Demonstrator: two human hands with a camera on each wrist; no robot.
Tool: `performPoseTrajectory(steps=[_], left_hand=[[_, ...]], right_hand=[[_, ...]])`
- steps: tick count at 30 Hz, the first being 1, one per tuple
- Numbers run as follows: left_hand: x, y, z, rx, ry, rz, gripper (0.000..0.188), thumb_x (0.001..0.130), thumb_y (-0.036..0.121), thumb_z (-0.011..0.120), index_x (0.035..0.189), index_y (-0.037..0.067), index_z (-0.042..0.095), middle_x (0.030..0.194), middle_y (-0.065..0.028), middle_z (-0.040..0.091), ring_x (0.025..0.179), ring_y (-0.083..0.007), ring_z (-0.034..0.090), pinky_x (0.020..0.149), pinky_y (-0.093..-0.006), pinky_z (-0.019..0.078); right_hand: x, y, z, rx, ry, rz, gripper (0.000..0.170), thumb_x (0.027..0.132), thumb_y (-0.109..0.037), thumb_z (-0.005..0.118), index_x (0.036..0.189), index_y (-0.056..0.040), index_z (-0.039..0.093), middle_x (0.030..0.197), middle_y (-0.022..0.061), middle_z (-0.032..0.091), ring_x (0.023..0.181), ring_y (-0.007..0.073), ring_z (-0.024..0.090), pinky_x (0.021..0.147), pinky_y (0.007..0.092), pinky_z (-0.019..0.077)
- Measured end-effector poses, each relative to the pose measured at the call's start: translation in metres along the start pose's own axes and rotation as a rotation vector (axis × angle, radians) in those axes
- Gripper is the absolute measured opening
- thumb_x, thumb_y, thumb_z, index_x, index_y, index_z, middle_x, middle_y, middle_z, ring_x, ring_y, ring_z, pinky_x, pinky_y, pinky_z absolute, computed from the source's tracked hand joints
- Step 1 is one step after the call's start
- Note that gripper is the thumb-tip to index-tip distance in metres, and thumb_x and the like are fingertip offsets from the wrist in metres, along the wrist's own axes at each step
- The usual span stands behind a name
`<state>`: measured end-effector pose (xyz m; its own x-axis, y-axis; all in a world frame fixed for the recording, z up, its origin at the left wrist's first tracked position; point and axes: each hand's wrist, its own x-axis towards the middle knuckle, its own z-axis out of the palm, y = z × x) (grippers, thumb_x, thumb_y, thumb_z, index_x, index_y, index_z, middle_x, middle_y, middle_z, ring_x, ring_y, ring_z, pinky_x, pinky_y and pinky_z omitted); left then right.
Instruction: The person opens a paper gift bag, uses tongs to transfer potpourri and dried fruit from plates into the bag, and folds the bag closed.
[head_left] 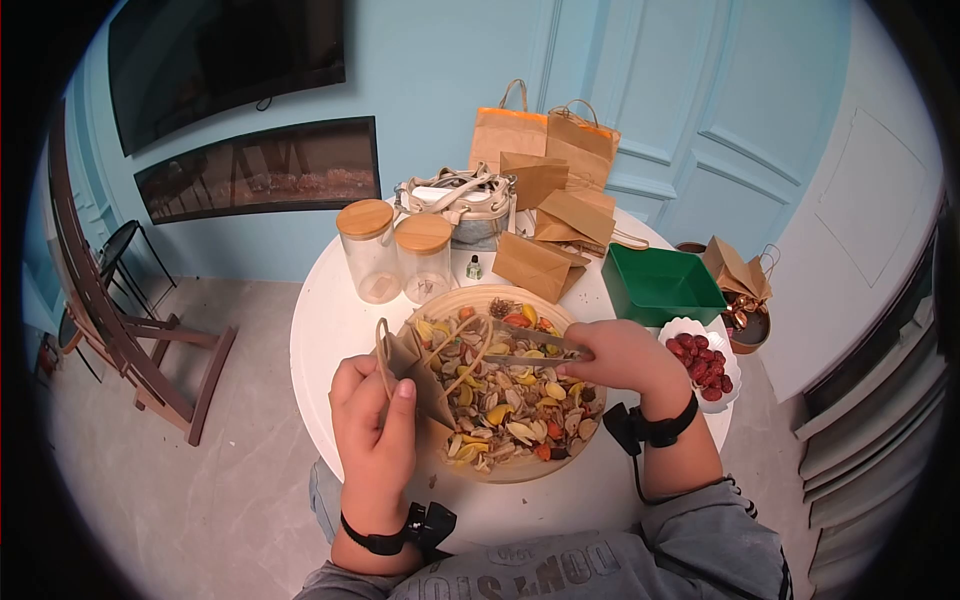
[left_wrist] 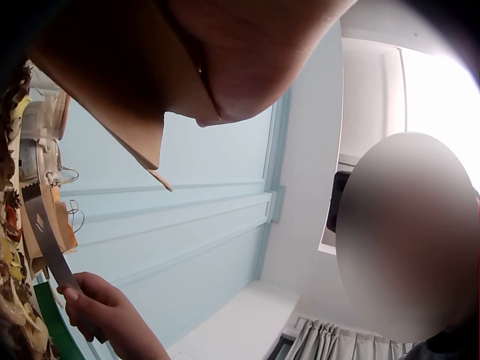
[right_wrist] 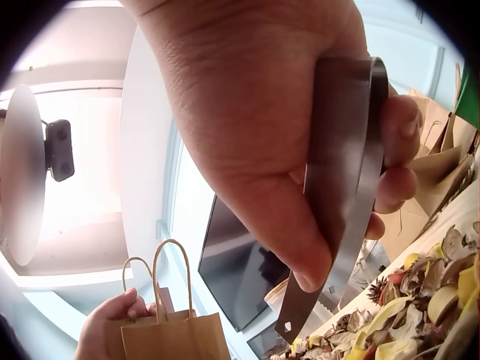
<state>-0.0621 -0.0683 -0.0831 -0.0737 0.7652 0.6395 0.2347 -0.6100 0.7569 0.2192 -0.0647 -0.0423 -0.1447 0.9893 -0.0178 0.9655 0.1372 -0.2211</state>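
Note:
My left hand (head_left: 378,425) holds a small brown paper bag (head_left: 418,375) with twisted handles, tilted over the left side of a round wooden tray (head_left: 500,478). Dried flowers and fruit pieces (head_left: 520,410) in yellow, orange and beige fill the tray. From the right, my right hand (head_left: 625,355) grips metal tongs (right_wrist: 337,165) by their bent end. The tongs (head_left: 535,345) reach across the dried pieces toward the bag, their tips close to its handles in the head view. In the right wrist view the thumb and fingers press the two arms from opposite sides.
Behind the tray stand two glass jars (head_left: 424,262) with wooden lids, a small bottle (head_left: 474,267), a grey handbag (head_left: 470,205) and several paper bags (head_left: 540,265). A green box (head_left: 664,285) and a white dish (head_left: 733,385) of red dried dates (head_left: 704,362) are at the right.

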Motion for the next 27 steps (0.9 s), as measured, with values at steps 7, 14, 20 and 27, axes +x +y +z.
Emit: performPoseTrajectory(steps=[7, 14, 20, 27], left_hand=[[0.0, 0.002, 0.0, -0.005, -0.005, -0.019, 0.009, 0.082, 0.004, 0.06, 0.077, -0.001, 0.056, 0.089, -0.0093, 0.052, 0.085, -0.0232, 0.048, 0.079, -0.0307, 0.0387], [0.001, 0.002, -0.001, -0.002, -0.006, -0.018, 0.01, 0.082, 0.004, 0.06, 0.076, -0.001, 0.055, 0.089, -0.0092, 0.052, 0.085, -0.0233, 0.048, 0.079, -0.0307, 0.0386], [0.0, 0.001, 0.0, -0.015, 0.006, -0.012, 0.009, 0.082, 0.004, 0.061, 0.077, -0.001, 0.056, 0.088, -0.0094, 0.052, 0.085, -0.0233, 0.048, 0.079, -0.0304, 0.0384], [0.001, 0.001, -0.001, -0.008, -0.001, -0.012, 0.009, 0.082, 0.005, 0.061, 0.077, -0.001, 0.056, 0.088, -0.0094, 0.052, 0.085, -0.0233, 0.048, 0.079, -0.0306, 0.0385]], right_hand=[[0.001, 0.0, 0.002, -0.02, -0.035, -0.004, 0.036, 0.08, -0.042, 0.068, 0.089, -0.0081, 0.06, 0.073, 0.0103, 0.062, 0.072, 0.0305, 0.061, 0.062, 0.0393, 0.0462], [0.003, 0.002, 0.006, -0.035, -0.037, -0.028, 0.037, 0.08, -0.043, 0.068, 0.091, -0.0082, 0.06, 0.072, 0.0103, 0.063, 0.073, 0.0303, 0.062, 0.063, 0.0389, 0.0464], [0.004, 0.0, 0.009, -0.027, -0.065, -0.012, 0.036, 0.081, -0.041, 0.068, 0.092, -0.0085, 0.061, 0.075, 0.011, 0.063, 0.074, 0.0307, 0.062, 0.064, 0.0393, 0.0467], [0.005, -0.001, 0.009, -0.035, -0.085, -0.016, 0.036, 0.08, -0.041, 0.069, 0.092, -0.0081, 0.061, 0.074, 0.0112, 0.062, 0.074, 0.0307, 0.062, 0.064, 0.0397, 0.0463]])
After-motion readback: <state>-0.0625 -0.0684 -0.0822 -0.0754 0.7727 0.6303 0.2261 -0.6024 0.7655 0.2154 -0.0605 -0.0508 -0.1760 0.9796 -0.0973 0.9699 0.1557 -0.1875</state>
